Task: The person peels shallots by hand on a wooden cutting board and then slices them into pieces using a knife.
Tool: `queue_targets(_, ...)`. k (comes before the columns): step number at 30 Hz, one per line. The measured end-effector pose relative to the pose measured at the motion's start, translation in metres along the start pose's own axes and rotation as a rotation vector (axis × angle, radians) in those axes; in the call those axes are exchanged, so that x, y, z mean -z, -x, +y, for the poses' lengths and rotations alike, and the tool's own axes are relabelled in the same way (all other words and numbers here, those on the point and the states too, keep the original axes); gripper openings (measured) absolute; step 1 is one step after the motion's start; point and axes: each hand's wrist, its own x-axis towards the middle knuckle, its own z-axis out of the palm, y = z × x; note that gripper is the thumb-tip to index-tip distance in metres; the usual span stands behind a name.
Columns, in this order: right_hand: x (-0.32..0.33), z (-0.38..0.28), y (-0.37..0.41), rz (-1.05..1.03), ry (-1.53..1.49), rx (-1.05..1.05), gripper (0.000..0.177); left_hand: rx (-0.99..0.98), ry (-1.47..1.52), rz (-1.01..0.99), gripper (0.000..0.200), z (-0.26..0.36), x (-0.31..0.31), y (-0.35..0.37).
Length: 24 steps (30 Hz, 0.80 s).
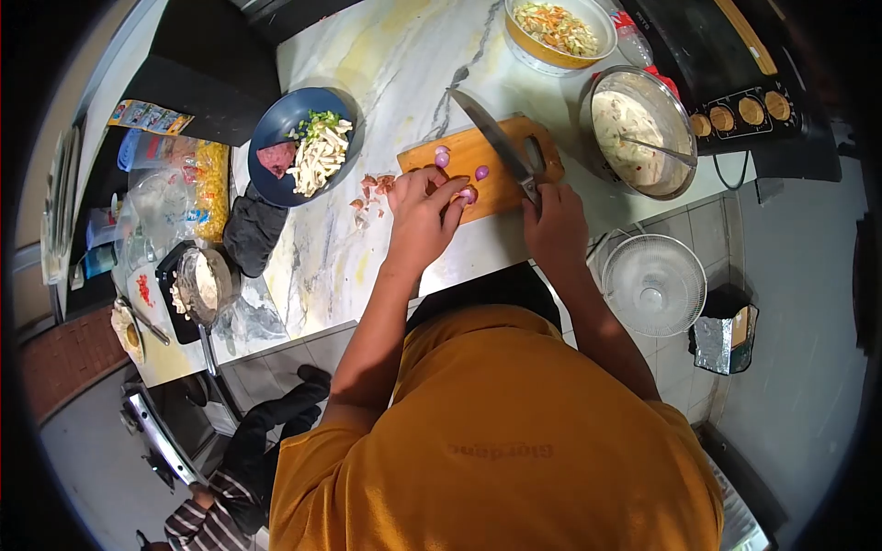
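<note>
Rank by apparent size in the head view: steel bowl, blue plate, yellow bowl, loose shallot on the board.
1. steel bowl and blue plate: look about alike, so not ranked.
2. yellow bowl: smaller, though its top meets the frame edge.
3. loose shallot: smallest by far.

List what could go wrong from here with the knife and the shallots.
1. The left hand holds a small shallot close to the knife gripped by the right hand; a slip could cut the holding hand.
2. The loose shallots lie free on the cutting board; being round, they may roll off if the board is jarred.
</note>
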Motion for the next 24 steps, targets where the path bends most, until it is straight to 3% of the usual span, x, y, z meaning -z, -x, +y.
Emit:
queue_targets(3,0.006,-0.009,-0.003,0.019,0.091,0.037,0.028,0.011,0.008,-0.001,0.02,-0.002,-0.004,0.002)
queue_targets(6,0.013,-0.026,-0.008,0.172,0.039,0.173,0.033,0.06,0.037,0.027,0.015,-0.002,-0.009,0.003)
queue_targets(8,0.004,-0.029,-0.012,0.002,-0.198,0.364,0.037,0.092,0.056,0.04,0.014,-0.002,-0.009,0.004)
queue_targets(12,-0.014,-0.035,-0.018,-0.031,-0.309,0.405,0.035,0.095,0.182,0.049,0.014,0.002,0.004,0.001)
queue_targets(14,-0.012,-0.04,-0.019,-0.112,-0.58,0.304,0.031,0.122,0.256,0.021,0.015,0.008,0.015,0.002)
queue_targets(16,-0.006,-0.043,-0.02,-0.159,-0.701,0.265,0.031,0.48,0.806,-0.061,0.012,0.016,0.023,0.002)
queue_targets(20,0.011,-0.049,-0.019,-0.372,-0.923,0.059,0.03,0.416,0.95,-0.028,0.012,0.009,0.024,0.004)
queue_targets(24,0.012,-0.052,-0.018,-0.363,-0.976,0.006,0.03,0.41,0.966,0.084,0.01,0.015,0.021,0.006)
